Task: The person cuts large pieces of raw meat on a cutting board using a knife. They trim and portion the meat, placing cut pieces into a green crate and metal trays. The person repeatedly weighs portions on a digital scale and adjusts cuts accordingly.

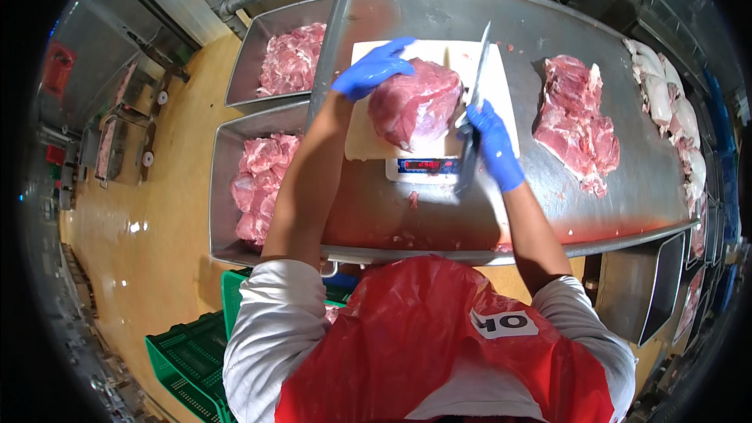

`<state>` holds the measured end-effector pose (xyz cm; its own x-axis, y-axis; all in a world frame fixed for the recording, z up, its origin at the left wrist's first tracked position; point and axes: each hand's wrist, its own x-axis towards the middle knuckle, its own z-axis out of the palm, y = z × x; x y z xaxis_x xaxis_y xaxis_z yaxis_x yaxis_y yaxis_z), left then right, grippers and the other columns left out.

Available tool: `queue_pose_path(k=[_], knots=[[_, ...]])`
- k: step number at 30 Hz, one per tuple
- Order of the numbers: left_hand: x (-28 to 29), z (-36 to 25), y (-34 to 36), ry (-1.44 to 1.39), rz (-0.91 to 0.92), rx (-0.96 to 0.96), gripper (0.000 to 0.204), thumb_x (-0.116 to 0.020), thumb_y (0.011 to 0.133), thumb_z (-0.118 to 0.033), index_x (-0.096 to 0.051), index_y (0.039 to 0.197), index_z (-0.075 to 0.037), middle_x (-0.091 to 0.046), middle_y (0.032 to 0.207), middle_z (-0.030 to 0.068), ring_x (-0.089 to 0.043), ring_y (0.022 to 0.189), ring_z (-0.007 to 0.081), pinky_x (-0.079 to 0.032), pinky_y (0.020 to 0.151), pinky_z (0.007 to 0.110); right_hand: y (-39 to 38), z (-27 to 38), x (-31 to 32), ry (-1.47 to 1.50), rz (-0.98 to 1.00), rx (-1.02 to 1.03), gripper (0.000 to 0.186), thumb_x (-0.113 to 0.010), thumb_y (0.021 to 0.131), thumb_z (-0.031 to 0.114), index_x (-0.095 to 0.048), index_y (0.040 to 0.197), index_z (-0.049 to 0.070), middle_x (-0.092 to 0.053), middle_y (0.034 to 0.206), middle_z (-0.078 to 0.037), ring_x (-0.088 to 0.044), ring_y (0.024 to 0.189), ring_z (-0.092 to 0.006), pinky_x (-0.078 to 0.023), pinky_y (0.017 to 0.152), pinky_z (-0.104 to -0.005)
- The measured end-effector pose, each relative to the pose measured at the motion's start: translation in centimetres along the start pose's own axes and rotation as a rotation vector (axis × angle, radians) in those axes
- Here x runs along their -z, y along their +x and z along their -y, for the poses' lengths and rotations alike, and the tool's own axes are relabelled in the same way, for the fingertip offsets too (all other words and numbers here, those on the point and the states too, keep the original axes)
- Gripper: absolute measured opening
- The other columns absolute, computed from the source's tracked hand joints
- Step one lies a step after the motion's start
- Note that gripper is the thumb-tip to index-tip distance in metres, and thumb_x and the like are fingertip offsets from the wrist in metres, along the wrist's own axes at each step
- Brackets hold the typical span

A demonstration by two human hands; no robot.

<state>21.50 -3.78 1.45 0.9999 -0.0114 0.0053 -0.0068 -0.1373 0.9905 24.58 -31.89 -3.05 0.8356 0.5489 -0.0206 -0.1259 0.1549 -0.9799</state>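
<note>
A large rounded piece of raw meat (415, 106) rests on a white cutting board (362, 145) atop the metal table. At its upper left edge lies my left hand (374, 70) in a blue glove, fingers stretched out and touching the meat. My right hand (493, 145), gloved in blue too, is closed round a knife just right of the meat. The knife's blade (482, 59) points up and away from me over the board's right side. A dark, blurred shape below that hand is hard to make out. A small scale with a lit display (423, 166) stands at the board's near edge.
A flat slab of meat (576, 121) lies right of the board; pale pieces (674, 98) line the far right edge. Two metal tubs (222, 180) with cut meat stand left of the table (376, 211). Green crates (188, 364) sit at the lower left.
</note>
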Motion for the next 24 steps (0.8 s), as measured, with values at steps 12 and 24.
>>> queue_pose_path(k=[12, 24], knots=[[-7.3, 3.8, -7.7, 0.143, -0.611, -0.002, 0.087, -0.075, 0.082, -0.027, -0.026, 0.149, 0.0, -0.046, 0.138, 0.016, -0.05, 0.121, 0.0233, -0.046, 0.097, 0.036, 4.3, 1.5, 0.7, 0.135, 0.269, -0.075, 0.033, -0.056, 0.099, 0.019, -0.051, 0.128, 0.005, -0.056, 0.084, 0.001, -0.053, 0.075, -0.0076, -0.046, 0.073, -0.0219], [5.9, 2.9, 2.8, -0.178, 0.26, 0.023, 0.065, -0.069, 0.078, -0.013, -0.048, 0.139, 0.0, -0.057, 0.13, 0.0124, -0.057, 0.112, 0.0191, -0.045, 0.099, 0.031, -3.3, -0.6, -3.9, 0.247, 0.135, -0.098, 0.018, -0.058, 0.099, 0.024, -0.055, 0.098, 0.006, -0.057, 0.086, -0.003, -0.058, 0.079, -0.0123, -0.055, 0.086, -0.0372]])
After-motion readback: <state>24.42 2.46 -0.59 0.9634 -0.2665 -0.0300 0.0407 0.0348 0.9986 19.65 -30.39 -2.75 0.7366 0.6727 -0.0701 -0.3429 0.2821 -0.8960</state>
